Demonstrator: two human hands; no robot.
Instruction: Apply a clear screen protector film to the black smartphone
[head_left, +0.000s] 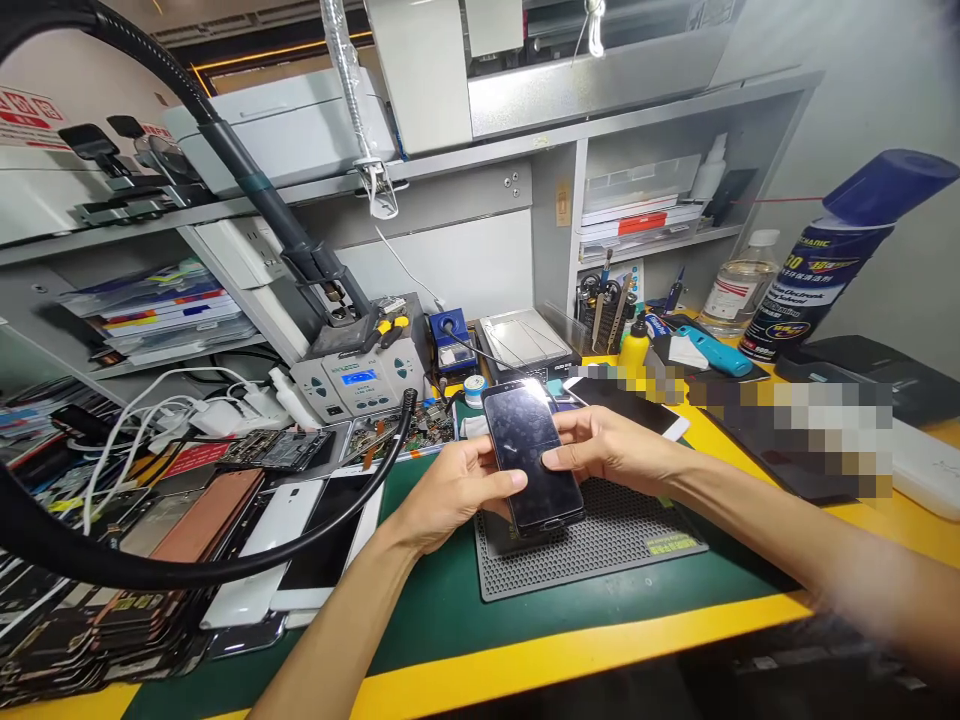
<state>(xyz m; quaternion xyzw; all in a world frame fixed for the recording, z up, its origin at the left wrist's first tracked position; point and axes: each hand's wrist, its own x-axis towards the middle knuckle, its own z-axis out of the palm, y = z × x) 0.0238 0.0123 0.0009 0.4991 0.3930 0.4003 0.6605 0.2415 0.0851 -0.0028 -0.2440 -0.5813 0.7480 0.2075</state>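
Observation:
A black smartphone (531, 455) with a dark, smudged screen is held tilted above a grey perforated mat (600, 540). My left hand (461, 490) grips its left edge, the thumb lying on the glass. On the opposite edge my right hand (604, 450) is closed round the phone, with its thumb also on the screen. Most of the fingers of both hands are hidden behind the phone. Light glares off the screen's top edge.
Stacked phone parts (135, 620) and a white phone (262, 550) lie at left. A black hose (225, 570) arcs across them from the hot-air station (364, 375). A spray can (817, 270), a clear bottle (739, 280) and a yellow bottle (634, 348) stand at right.

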